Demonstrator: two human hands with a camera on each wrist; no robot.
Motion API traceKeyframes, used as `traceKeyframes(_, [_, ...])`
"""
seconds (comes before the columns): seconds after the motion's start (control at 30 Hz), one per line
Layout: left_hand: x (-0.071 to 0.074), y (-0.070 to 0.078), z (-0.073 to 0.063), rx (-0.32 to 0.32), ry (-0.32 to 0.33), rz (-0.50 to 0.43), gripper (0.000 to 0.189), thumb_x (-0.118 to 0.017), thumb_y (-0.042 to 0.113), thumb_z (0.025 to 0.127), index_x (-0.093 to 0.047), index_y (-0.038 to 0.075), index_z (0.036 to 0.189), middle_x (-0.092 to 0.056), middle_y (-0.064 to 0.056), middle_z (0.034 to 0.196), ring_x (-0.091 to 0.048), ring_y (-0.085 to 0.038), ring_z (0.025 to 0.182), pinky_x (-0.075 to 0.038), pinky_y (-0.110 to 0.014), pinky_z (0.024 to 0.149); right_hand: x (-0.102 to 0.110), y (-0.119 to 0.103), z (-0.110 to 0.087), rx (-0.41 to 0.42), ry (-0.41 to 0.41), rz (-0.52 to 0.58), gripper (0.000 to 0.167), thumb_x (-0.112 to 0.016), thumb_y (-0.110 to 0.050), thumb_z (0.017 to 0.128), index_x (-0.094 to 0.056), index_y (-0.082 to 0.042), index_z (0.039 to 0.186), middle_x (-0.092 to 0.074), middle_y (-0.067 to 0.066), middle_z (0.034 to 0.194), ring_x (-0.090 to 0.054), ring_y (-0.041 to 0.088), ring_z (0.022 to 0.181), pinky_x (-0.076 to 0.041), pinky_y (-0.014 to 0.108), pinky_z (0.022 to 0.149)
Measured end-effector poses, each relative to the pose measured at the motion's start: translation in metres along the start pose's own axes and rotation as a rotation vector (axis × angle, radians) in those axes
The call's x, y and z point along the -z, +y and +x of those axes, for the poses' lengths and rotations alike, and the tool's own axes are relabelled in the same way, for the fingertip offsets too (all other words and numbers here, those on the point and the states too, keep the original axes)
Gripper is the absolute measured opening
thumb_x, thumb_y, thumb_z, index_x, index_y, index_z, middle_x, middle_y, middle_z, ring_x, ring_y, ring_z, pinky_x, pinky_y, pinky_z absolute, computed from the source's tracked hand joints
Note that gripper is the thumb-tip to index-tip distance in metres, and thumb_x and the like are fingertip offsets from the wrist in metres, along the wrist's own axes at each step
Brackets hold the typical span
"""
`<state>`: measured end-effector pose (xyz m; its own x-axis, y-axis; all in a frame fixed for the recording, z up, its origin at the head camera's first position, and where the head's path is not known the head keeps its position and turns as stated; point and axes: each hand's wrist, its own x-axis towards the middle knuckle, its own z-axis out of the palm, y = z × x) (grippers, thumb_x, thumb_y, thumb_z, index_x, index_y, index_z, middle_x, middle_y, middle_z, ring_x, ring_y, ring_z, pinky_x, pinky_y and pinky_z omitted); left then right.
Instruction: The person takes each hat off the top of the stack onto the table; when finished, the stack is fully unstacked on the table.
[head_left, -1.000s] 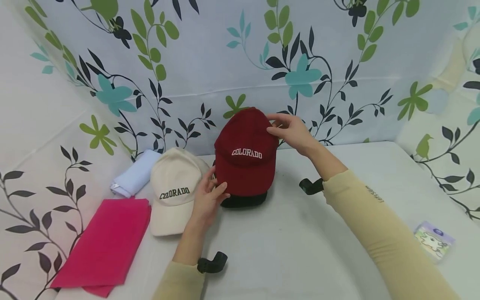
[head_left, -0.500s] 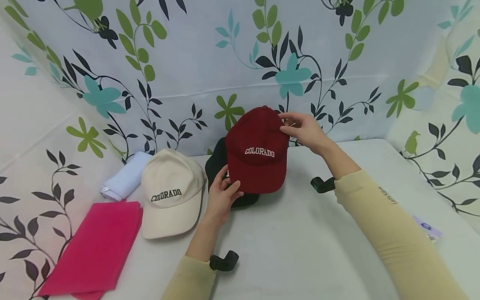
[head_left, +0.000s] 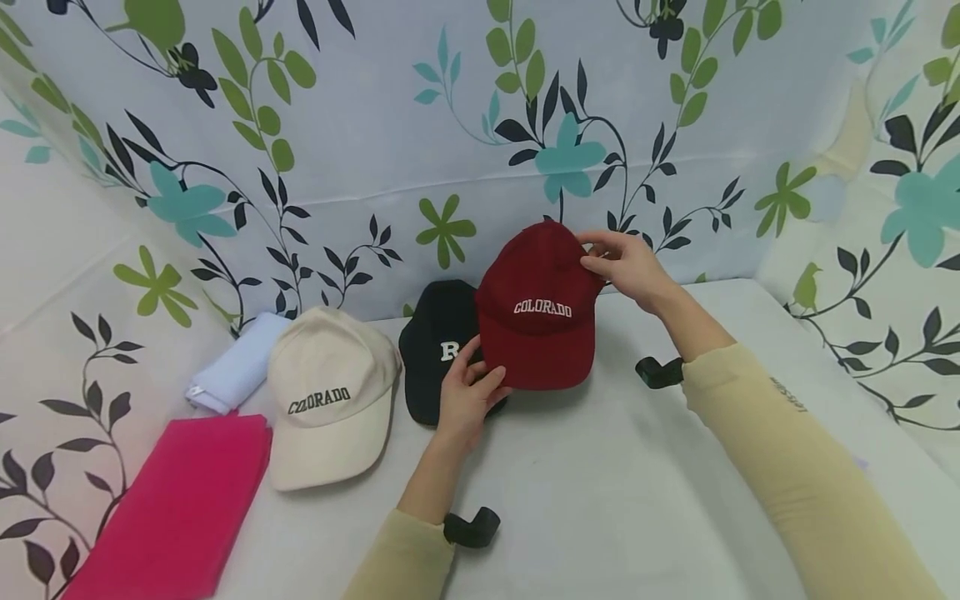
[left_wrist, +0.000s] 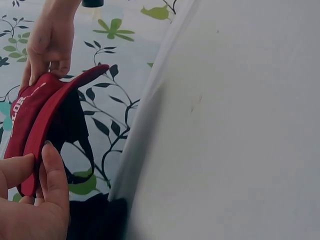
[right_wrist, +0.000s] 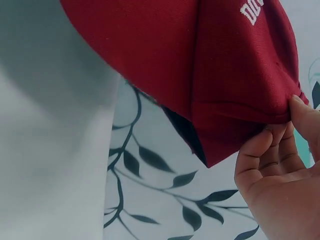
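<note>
Between my two hands is a dark red baseball cap [head_left: 537,325] with COLORADO in white on its front. My left hand [head_left: 468,396] pinches the edge of its brim, thumb on one face and fingers on the other, as the left wrist view shows. On the other side my right hand [head_left: 626,265] pinches the crown near its top; the right wrist view has the thumb and fingers on the fabric [right_wrist: 250,90]. The red cap hangs above the table, tilted, its dark inside [left_wrist: 72,115] showing from below. Behind my left hand stands a black cap [head_left: 435,333] with a white letter, partly covered.
A cream cap [head_left: 330,400] lettered COLORADO sits left of the black one. Farther left lie a folded pink cloth [head_left: 180,500] and a rolled light blue cloth [head_left: 240,362]. A leaf-patterned curtain [head_left: 360,125] rises behind the white table [head_left: 585,500].
Both hands have carried the red cap rightward, off the black cap, which now shows much more. The view has also swung a little to the right.
</note>
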<state>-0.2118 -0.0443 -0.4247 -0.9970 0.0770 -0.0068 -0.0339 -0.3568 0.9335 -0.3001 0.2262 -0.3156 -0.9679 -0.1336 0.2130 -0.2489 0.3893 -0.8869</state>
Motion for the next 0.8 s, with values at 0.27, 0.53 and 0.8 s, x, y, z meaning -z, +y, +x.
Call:
traceKeyframes(0.27, [-0.016,-0.016,0.004,0.021,0.059,0.012,0.066,-0.066,-0.007,0.093,-0.044,0.012,0.152,-0.061,-0.011,0.105,-0.066,-0.017,0.083,-0.061,-0.034,0.078,0.006,0.007,0.003,-0.028,0.007,-0.021,0.037,-0.059,-0.009,0.102,-0.061,-0.009,0.138,-0.056,0.012,0.099,-0.059,0.023,0.090,-0.057,0.033,0.077])
traceKeyframes(0.53, [-0.029,-0.032,0.003,0.062,0.083,0.002,0.068,-0.064,-0.010,0.092,-0.040,0.008,0.153,-0.060,-0.014,0.104,-0.065,-0.018,0.085,-0.061,-0.034,0.078,0.005,0.018,0.007,-0.029,0.024,-0.045,0.037,-0.058,-0.005,0.102,-0.060,-0.005,0.139,-0.057,0.013,0.102,-0.058,0.023,0.095,-0.054,0.036,0.076])
traceKeyframes(0.8, [-0.039,-0.040,0.003,0.114,0.106,-0.007,0.072,-0.063,-0.016,0.089,-0.040,0.007,0.153,-0.060,-0.013,0.098,-0.065,-0.018,0.080,-0.061,-0.033,0.076,0.004,0.028,0.003,-0.056,0.047,-0.055,0.039,-0.058,-0.006,0.103,-0.058,-0.004,0.141,-0.056,0.016,0.107,-0.057,0.025,0.098,-0.051,0.034,0.077])
